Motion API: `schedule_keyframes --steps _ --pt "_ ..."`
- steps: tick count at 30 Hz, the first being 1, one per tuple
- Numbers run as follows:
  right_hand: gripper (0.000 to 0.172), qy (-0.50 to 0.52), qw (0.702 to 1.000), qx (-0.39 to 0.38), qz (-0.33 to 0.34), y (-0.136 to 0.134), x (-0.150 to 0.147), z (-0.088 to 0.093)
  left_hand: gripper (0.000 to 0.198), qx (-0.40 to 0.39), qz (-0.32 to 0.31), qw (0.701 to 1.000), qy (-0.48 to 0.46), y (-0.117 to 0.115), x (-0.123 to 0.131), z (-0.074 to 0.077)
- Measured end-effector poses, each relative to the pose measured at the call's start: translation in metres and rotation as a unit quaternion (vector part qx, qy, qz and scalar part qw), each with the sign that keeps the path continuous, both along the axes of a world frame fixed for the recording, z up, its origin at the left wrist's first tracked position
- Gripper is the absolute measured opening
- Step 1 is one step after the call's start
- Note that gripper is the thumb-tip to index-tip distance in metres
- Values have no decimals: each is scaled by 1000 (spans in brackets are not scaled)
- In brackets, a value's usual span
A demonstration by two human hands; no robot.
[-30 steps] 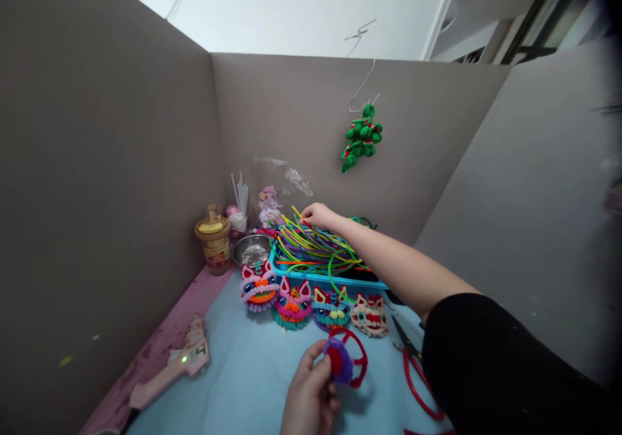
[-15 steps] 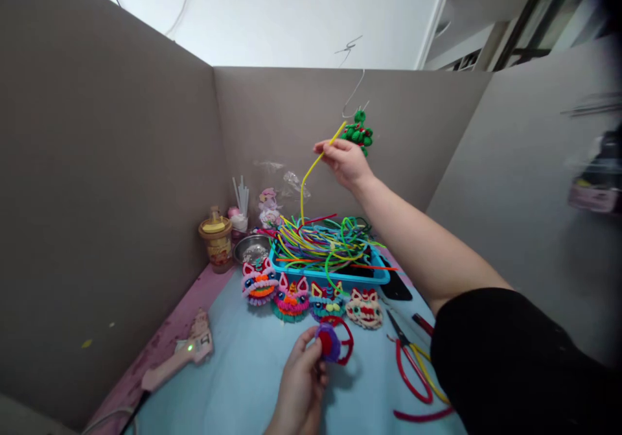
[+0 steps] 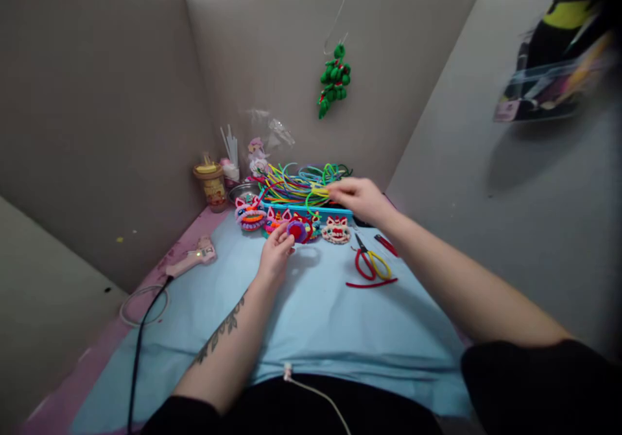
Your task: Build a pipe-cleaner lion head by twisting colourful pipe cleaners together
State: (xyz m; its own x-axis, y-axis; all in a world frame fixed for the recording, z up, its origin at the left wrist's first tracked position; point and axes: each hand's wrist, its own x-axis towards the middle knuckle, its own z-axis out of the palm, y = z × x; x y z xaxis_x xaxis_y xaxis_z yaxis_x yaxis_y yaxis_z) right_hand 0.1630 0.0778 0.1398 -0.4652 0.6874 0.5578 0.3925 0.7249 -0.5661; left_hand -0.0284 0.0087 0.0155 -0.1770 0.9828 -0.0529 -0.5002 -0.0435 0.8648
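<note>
Teal creature head partly invisible behind the purple-red piece

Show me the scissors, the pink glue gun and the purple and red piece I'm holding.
Scissors (image 3: 365,249): head view, on the pivot.
Pink glue gun (image 3: 198,255): head view, on its body.
Purple and red piece (image 3: 296,231): head view, on its red centre.

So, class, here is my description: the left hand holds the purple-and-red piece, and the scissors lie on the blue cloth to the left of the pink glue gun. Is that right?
Not quite: the head view shows the scissors to the right of the pink glue gun. They do lie on the blue cloth, and the left hand holds the purple-and-red piece.
</note>
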Motion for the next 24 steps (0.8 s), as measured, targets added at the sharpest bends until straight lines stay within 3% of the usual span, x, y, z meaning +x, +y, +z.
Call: schedule_keyframes --steps 5,9,15,22,24 --pt "17 -99 995 25 -16 -46 14 -87 52 8 -8 995 96 5 1 -11" --pt "30 -132 988 23 -72 -54 13 -122 51 -3 -39 989 146 5 -1 -13" --pt "37 -172 976 50 -124 -52 11 -139 51 -9 -57 988 147 3 -2 -11" --pt "35 -150 980 33 -126 -50 17 -138 51 -34 -148 980 128 0 1 -8" --pt "34 -139 985 32 -97 -51 17 -139 51 -34 -161 978 127 0 0 -10"
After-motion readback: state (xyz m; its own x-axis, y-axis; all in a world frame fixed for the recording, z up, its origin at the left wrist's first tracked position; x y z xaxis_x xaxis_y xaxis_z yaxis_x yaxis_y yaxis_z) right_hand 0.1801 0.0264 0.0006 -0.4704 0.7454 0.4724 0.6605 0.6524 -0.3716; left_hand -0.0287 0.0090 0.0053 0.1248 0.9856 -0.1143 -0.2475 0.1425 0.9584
